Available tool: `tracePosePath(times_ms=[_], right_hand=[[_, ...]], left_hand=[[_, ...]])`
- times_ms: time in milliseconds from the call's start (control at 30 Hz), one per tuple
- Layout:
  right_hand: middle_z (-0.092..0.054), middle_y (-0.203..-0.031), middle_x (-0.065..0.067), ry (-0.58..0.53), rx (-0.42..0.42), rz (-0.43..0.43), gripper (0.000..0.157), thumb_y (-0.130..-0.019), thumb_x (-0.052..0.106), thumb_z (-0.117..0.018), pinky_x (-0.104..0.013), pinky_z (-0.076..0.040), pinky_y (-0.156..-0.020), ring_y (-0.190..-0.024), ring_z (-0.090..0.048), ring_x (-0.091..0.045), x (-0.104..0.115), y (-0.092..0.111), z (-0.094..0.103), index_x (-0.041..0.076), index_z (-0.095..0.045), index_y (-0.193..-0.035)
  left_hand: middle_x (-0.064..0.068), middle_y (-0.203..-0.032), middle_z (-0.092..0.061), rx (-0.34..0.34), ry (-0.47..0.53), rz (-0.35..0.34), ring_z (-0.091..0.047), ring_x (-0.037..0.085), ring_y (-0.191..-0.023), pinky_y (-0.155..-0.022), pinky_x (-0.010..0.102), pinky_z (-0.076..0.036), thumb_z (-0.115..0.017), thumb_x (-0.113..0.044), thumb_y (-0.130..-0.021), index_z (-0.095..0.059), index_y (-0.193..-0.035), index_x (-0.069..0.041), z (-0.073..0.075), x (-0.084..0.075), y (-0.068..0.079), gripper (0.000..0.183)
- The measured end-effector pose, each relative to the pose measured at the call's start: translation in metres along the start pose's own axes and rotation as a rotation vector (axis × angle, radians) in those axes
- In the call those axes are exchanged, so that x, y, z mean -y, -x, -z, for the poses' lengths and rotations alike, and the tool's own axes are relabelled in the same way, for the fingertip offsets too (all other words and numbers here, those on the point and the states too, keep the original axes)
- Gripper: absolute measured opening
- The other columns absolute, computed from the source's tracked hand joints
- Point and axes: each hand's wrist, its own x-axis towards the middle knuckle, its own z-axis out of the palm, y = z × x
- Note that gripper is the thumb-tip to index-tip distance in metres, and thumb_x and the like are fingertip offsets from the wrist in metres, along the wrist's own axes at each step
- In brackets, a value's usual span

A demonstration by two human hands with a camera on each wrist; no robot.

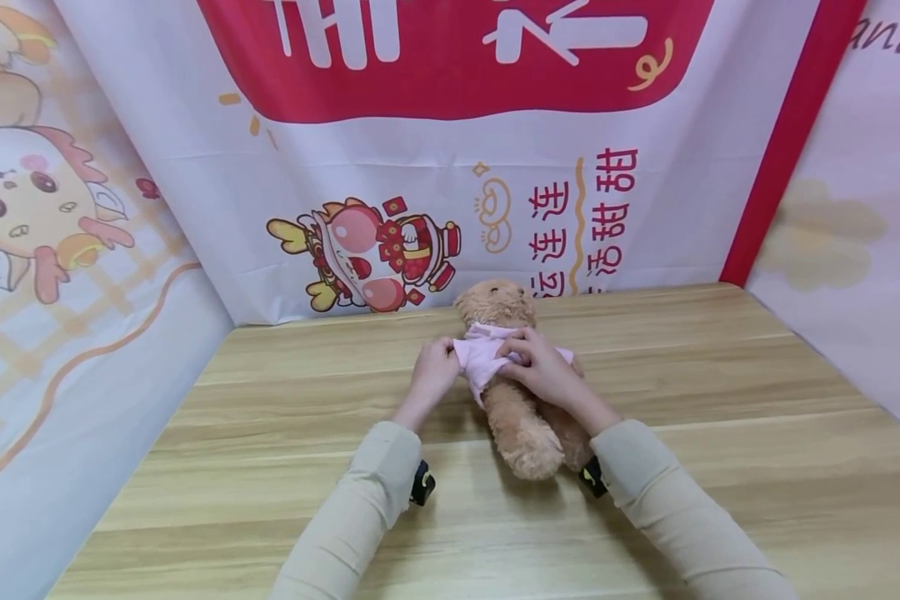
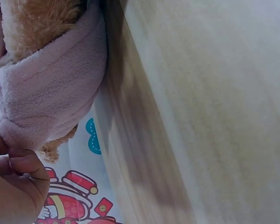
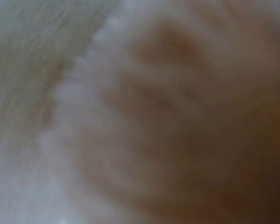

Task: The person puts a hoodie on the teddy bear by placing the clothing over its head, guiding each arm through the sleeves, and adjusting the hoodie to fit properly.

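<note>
A light-brown teddy bear lies on the wooden table, its head toward the back wall and its legs toward me. It wears a small pink shirt, whose fuzzy cloth fills the upper left of the left wrist view. My left hand pinches the shirt's sleeve end at the bear's left-hand side in the head view. Over the shirt's front, my right hand has bent fingers and thumb gripping the cloth. Blurred brown fur fills most of the right wrist view, and the right hand's fingers do not show there.
The wooden table reaches back to a white printed cloth with a red banner and a cartoon dragon figure. Printed cloths also hang at the left and right sides. The bear's head is close to the back cloth.
</note>
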Motion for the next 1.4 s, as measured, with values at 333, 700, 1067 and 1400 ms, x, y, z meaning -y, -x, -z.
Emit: tracePosePath(times_ms=[333,700,1067,1400], right_hand=[[-0.056,-0.106,-0.018,-0.079,0.011,-0.010,0.006,-0.082,0.002,-0.068,-0.028,-0.038,-0.078,-0.088,-0.046,-0.021,-0.001,0.007,0.004,0.003,-0.063,-0.085],[-0.055,-0.120,-0.017,-0.055,0.009,-0.064,0.010,-0.089,0.011,-0.065,-0.030,-0.040,-0.078,-0.090,-0.049,-0.021,-0.002,0.005,0.002,0.006,-0.068,-0.096],[-0.055,-0.115,-0.018,-0.061,0.009,-0.066,0.006,-0.087,0.010,-0.066,-0.032,-0.042,-0.081,-0.093,-0.052,-0.024,-0.002,0.003,0.004,0.006,-0.066,-0.092],[-0.056,-0.110,-0.017,-0.045,0.025,-0.065,0.006,-0.086,0.010,-0.066,-0.034,-0.045,-0.084,-0.096,-0.055,-0.027,0.003,0.002,0.002,0.004,-0.065,-0.089]], left_hand=[[0.026,-0.108,-0.061,-0.047,-0.002,0.057,-0.060,0.038,-0.099,-0.086,0.047,-0.048,-0.053,-0.013,-0.094,-0.067,-0.094,0.002,0.002,0.003,-0.002,0.020],[0.012,-0.087,-0.053,0.049,0.326,0.006,-0.044,0.012,-0.073,-0.059,0.021,-0.037,-0.059,-0.003,-0.081,-0.067,-0.108,0.004,0.007,0.023,-0.002,0.028],[0.023,-0.094,-0.060,-0.073,0.006,-0.175,-0.058,0.035,-0.088,-0.078,0.044,-0.050,-0.055,0.001,-0.086,-0.066,-0.097,0.007,0.001,0.009,0.003,0.017],[0.022,-0.101,-0.067,-0.078,0.147,0.083,-0.060,0.033,-0.099,-0.086,0.039,-0.049,-0.056,-0.011,-0.093,-0.068,-0.100,0.006,0.003,0.021,-0.009,0.022]])
